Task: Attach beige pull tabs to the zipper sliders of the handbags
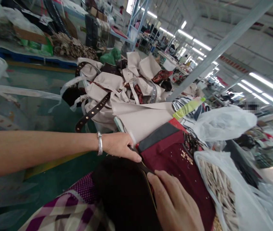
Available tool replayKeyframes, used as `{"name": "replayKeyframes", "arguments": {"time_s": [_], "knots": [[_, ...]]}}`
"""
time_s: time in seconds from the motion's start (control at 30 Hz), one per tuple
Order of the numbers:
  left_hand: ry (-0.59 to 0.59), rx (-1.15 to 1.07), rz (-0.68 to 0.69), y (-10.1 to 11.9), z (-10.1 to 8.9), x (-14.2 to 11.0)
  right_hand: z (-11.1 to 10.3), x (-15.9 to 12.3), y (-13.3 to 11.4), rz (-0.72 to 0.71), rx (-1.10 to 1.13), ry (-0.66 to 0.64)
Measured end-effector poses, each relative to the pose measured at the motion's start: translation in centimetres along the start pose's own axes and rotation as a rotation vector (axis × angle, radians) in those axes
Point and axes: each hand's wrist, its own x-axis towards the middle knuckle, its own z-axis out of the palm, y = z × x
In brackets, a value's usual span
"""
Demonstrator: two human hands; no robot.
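Left hand (119,146), fingers curled, pins black fabric panel (124,192) at ten o'clock; right hand (174,202), fingers flat, presses dark red fabric piece (174,154), steadying both

I note a dark, matt, fuzzy-looking cloth piece (124,195) under both hands, with a thin brassy edge strip, likely metal, between the left hand (119,146) and right hand (174,202). Just beyond the right hand lies maroon cloth (172,154), matt and finely woven, carrying small shiny gold studs (186,157). On the left wrist sits a polished metal bangle (99,143). Beyond the left hand I record smooth beige leather-like sheet (141,118) with a faint sheen, and a brown strap (91,112) with metal rivets. Right of the right hand, thin glossy clear plastic bags (223,123) are crinkled.
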Motion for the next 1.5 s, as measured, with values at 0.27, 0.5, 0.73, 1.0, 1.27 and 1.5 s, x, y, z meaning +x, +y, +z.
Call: {"name": "replayKeyframes", "arguments": {"time_s": [0.27,0.5,0.73,1.0,1.27,1.5], "knots": [[-0.190,-0.089,0.059,0.0,-0.8,-0.2,0.3,0.0,-0.1,0.018,0.016,0.009],[-0.251,-0.239,0.076,0.2,-1.2,-0.6,-0.5,-0.5,-0.3,0.135,0.072,0.033],[-0.270,-0.195,0.069,-0.1,-1.2,0.0,-1.0,-0.9,0.4,0.148,0.080,0.044],[-0.270,-0.221,0.153,-0.5,-0.8,0.5,-1.2,-0.6,0.8,0.103,0.064,0.063],[-0.236,-0.219,0.169,-0.2,-0.7,0.5,-1.8,-0.4,0.8,0.087,0.072,0.058],[-0.252,-0.250,0.073,-0.3,-0.5,0.5,-1.7,-0.3,-0.4,0.210,0.100,0.061]]}}
